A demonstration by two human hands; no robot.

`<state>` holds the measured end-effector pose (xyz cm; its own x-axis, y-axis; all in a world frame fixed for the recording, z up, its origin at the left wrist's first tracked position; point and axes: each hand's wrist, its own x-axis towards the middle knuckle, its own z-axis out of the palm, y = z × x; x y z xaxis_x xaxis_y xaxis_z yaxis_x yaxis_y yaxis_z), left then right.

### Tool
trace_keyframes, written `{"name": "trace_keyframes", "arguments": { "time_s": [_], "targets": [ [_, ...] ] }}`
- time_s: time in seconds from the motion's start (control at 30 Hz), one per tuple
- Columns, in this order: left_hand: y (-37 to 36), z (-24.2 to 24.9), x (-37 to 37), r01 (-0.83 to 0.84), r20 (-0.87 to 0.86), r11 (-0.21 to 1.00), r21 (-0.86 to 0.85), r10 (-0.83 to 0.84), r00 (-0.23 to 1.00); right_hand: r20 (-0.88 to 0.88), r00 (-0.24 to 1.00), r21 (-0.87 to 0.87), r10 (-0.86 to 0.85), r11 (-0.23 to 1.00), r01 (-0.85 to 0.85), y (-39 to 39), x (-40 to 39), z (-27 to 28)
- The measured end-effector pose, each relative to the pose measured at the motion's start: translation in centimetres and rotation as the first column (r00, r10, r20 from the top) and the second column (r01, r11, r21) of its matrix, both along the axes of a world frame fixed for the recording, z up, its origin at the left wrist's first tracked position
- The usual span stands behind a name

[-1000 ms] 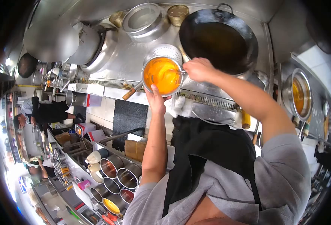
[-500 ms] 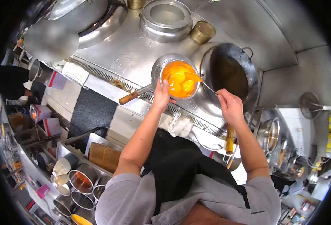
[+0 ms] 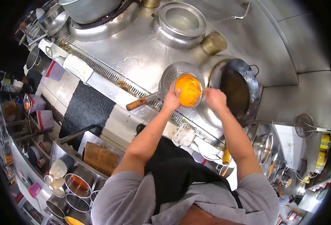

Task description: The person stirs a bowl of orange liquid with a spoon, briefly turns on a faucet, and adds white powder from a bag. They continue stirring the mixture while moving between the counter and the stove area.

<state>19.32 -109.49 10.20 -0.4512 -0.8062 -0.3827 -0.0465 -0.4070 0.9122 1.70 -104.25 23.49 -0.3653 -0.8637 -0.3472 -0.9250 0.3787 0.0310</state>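
My left hand [image 3: 171, 99] grips the near left side of a metal bowl [image 3: 202, 84], thumb over its rim. Bright orange-yellow beaten egg [image 3: 188, 91] fills much of it. On the bowl's right side my right hand [image 3: 215, 99] is closed around the handle of a spoon, whose end is in the egg and hard to make out now. Behind and left of the bowl lies a perforated strainer ladle [image 3: 168, 77] with a wooden handle [image 3: 136, 104]. Just right of my right hand sits a wok [image 3: 234, 92] with dark liquid in it.
A round metal pot [image 3: 179, 26] with cloudy liquid and a brass-coloured tin [image 3: 213, 43] stand farther back. A big pot [image 3: 92, 11] rests on a burner at upper left. Folded white cloths [image 3: 78, 68] lie along the grated gutter. Metal containers [image 3: 79, 183] stand at lower left.
My right hand has moved left, close against the bowl, and the spoon has dipped deeper into the egg. The view has shifted, so the stove appears farther right and lower.
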Motion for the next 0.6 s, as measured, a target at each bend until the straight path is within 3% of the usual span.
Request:
{"name": "trace_keyframes", "arguments": {
  "time_s": [0.03,0.17,0.23,0.3,0.37,0.43,0.5,0.6],
  "targets": [
    [-0.6,-0.2,-0.1,-0.004,-0.001,1.000,-0.004,0.004,1.000,-0.065,0.997,0.059,0.031,0.998,-0.027,0.0,1.7,-1.0],
    [-2.5,-1.9,1.5,-0.074,-0.042,0.997,0.023,0.074,0.996,0.147,0.977,-0.039,0.154,0.988,-0.150,2.7,0.9,-2.9],
    [-2.8,-0.8,2.2,-0.019,-0.024,1.000,-0.007,0.018,1.000,0.128,0.990,-0.075,-0.053,0.995,0.063,1.4,-0.9,-1.9],
    [-2.5,1.1,1.7,0.017,0.017,1.000,-0.020,-0.017,1.000,0.113,0.989,-0.091,-0.098,0.990,0.109,1.8,0.0,-3.7],
    [-2.6,1.7,1.1,0.048,0.054,0.998,-0.039,-0.046,0.997,0.326,0.939,-0.144,-0.109,0.976,0.163,3.7,0.8,-7.3],
    [-2.8,1.4,1.0,-0.004,0.046,0.995,-0.099,0.008,0.999,0.418,0.905,-0.152,-0.082,0.976,0.158,4.1,2.4,-3.8],
    [-3.2,1.9,1.6,-0.008,0.008,0.999,-0.045,0.008,1.000,0.331,0.937,-0.262,-0.112,0.943,0.205,4.1,3.0,0.2],
    [-3.6,2.4,1.7,-0.018,-0.053,1.000,-0.004,0.017,0.998,0.214,0.976,-0.355,-0.051,0.926,0.126,3.6,2.6,3.8]
  ]
}}
